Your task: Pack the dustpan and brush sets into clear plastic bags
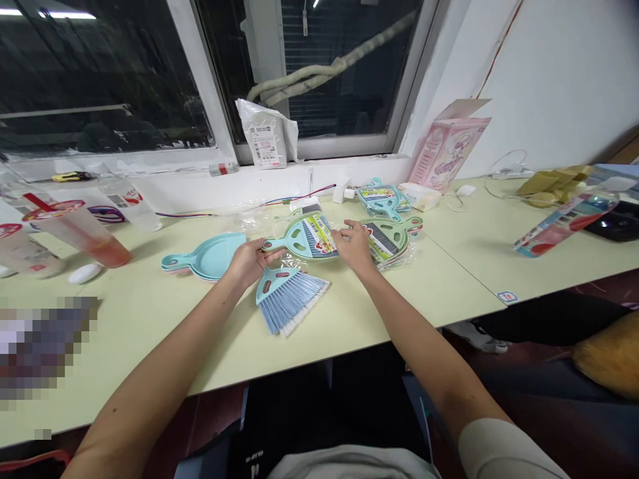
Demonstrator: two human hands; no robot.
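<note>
My left hand (249, 261) is closed at the handle end of a dustpan and brush set (298, 241), a blue brush with a printed card lying over a green pan. At the other end of this set, my right hand (355, 247) has its fingers curled on the pan's edge and card. Below my left hand lies a loose blue hand brush (292, 301), its bristles toward me and its handle hidden under the fingers. Stacked blue dustpans (214, 258) sit to the left. Right of my right hand is a green dustpan set (392, 238) on clear plastic.
Further back lies another blue set (383, 198) in plastic. A pink box (449, 150) and a white parcel (267, 136) stand by the window. Drink cups (82, 229) are at left, a bottle (562, 223) at right. The table's front edge (319, 359) runs before me.
</note>
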